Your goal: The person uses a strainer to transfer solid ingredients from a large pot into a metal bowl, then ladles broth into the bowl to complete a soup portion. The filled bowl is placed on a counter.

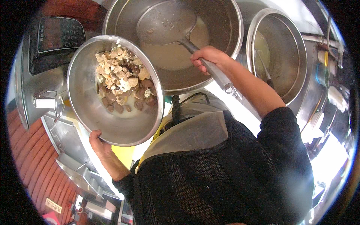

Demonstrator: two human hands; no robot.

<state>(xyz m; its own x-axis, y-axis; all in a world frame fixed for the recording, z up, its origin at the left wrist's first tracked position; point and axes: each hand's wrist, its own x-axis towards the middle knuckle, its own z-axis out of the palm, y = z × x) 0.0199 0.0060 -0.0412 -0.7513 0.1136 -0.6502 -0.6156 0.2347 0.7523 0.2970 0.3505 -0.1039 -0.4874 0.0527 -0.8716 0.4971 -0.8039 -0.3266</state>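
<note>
My left hand (pixel 99 144) grips the near rim of a wide stainless steel bowl (pixel 123 126), which is tilted. Inside lie pale chopped pieces (pixel 118 67), perhaps meat or offal, and darker brown chunks (pixel 119 108) in a little cloudy liquid. My right hand (pixel 208 59) is closed around the metal handle of a large round strainer (pixel 166 21). The strainer's head is over a big steel pot (pixel 225 25), with a few small bits on it. Cloudy greyish liquid (pixel 168 57) shows in the pot below. The bowl's right rim overlaps the pot's left edge in view.
A second steel pot (pixel 301 59) at the right holds yellowish liquid (pixel 261 50) and a long-handled utensil (pixel 268 77). At the left stands a steel appliance with a dark control panel (pixel 60 35). A wire holder (pixel 46 101) hangs on its side. Various items crowd the far right.
</note>
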